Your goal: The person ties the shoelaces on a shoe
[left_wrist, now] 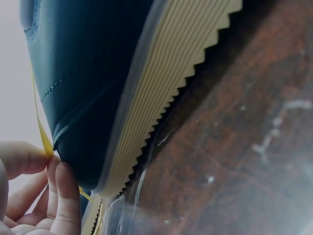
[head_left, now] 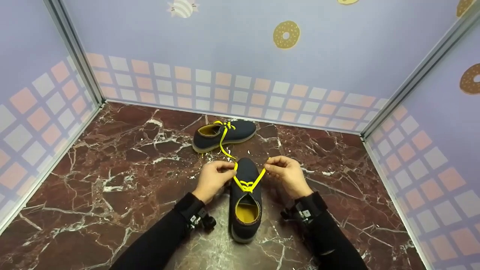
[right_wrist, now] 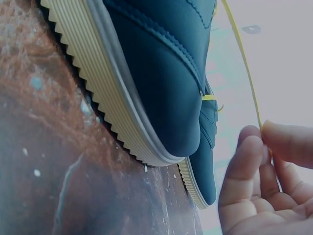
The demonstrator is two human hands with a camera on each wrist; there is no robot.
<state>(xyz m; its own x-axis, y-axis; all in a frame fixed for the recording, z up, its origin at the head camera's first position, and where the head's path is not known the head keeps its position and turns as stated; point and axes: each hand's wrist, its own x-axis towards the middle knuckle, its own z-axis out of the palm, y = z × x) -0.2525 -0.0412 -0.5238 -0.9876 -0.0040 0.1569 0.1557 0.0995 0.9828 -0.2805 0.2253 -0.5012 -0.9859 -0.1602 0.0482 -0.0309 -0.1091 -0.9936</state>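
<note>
A dark blue shoe (head_left: 245,221) with a yellow lining stands upright between my hands, its toe pointing away. On its left, my left hand (head_left: 214,180) pinches one yellow shoelace end (head_left: 237,180) between thumb and fingers. Opposite, my right hand (head_left: 289,176) pinches the other lace end (head_left: 258,180). Both laces run taut from the top eyelets in a V shape. In the left wrist view the lace (left_wrist: 45,137) reaches down to the fingertips (left_wrist: 61,171). The right wrist view shows its lace (right_wrist: 247,68) stretched straight into the pinch.
A second dark shoe (head_left: 240,133) lies beyond the first, toe to the right, with a yellow lace (head_left: 224,142) trailing over its side. Underneath is a red-brown marbled surface (head_left: 142,187). Patterned panels (head_left: 225,45) enclose it at the back and both sides.
</note>
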